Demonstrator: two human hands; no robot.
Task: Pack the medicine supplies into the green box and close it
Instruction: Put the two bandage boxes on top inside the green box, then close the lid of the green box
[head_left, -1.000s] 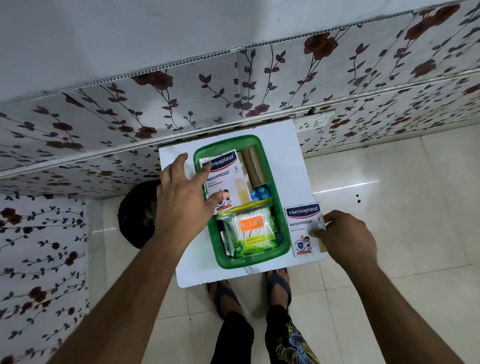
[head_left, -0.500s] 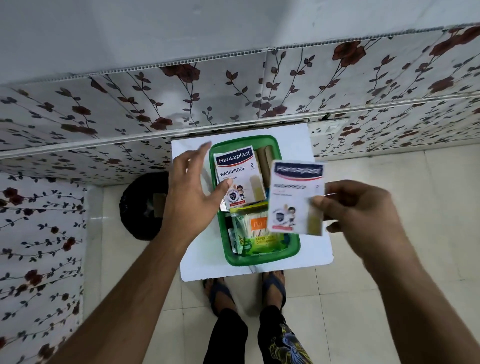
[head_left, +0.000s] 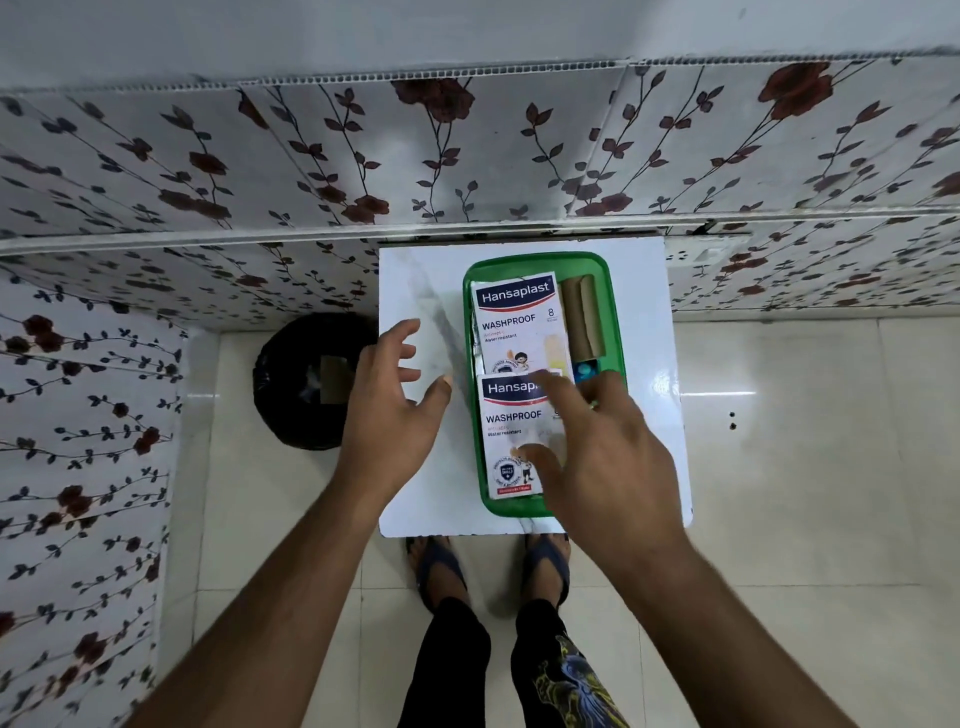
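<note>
The green box (head_left: 615, 322) stands open on a small white table (head_left: 415, 291). Inside, one Hansaplast plaster pack (head_left: 517, 322) lies flat at the far end. A second Hansaplast pack (head_left: 511, 431) lies at the near end, covering what is below it. A brown roll (head_left: 582, 322) and a blue item (head_left: 586, 371) sit along the box's right side. My right hand (head_left: 608, 457) hovers over the near pack with fingers spread, its thumb and forefinger resting on it. My left hand (head_left: 389, 415) is open above the table, just left of the box. No lid is in view.
A black bin (head_left: 306, 379) stands on the floor left of the table. A flowered wall runs behind and to the left, with a white socket (head_left: 706, 254) at the table's far right corner. My sandalled feet (head_left: 441, 566) are at the table's near edge.
My right hand lifted the second plaster pack from the table's right side and laid it in the near end of the box. My left hand let go of the first pack and drew back left.
</note>
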